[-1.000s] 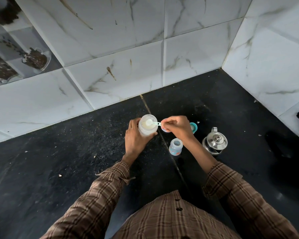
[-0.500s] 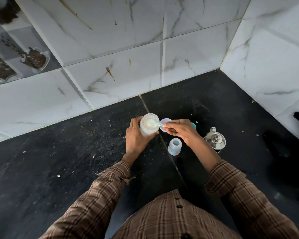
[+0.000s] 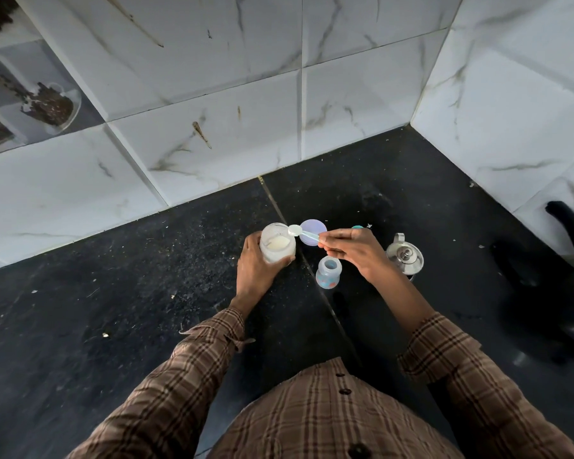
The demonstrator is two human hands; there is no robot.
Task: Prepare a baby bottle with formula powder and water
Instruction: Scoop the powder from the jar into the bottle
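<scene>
While left fingers (image 3: 280, 261) wrap the round powder jar (image 3: 276, 245), right fingers (image 3: 325, 241) pinch a translucent plastic scoop (image 3: 301, 231) above its rim, bottle (image 3: 328, 272) just below.

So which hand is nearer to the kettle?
Right. The right hand holds the scoop just left of the kettle; the left hand is farther left, gripping the jar.

White marble-look wall tiles (image 3: 232, 94) with grey and brown veins meet in a corner at upper right. Below them lies a black, speckled surface (image 3: 113, 309) crossed by a thin seam (image 3: 312, 276), scattered with pale crumbs.
</scene>
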